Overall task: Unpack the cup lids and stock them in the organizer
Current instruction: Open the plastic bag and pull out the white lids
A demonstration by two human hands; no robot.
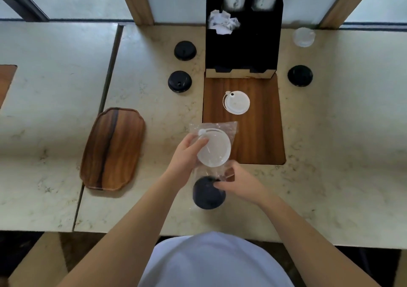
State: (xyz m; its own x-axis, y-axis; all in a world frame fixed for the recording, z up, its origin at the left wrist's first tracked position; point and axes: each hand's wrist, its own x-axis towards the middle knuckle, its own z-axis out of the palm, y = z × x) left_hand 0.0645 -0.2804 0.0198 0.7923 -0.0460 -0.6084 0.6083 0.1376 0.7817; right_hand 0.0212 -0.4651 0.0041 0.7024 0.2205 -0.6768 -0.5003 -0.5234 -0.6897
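L hand (187, 154) grips clear plastic bag (229, 130) w/ white lid (217, 149) inside, thumb pressed on the lid, held above counter edge. R hand (237, 184) pinches bag's lower end, just over a black lid (207, 195) near the front. Another white lid (237, 102) lies on wood inset (259, 132) in front of black organizer (242, 49). 3 black lids (179, 81) flank organizer; wooden tray (113, 148) left
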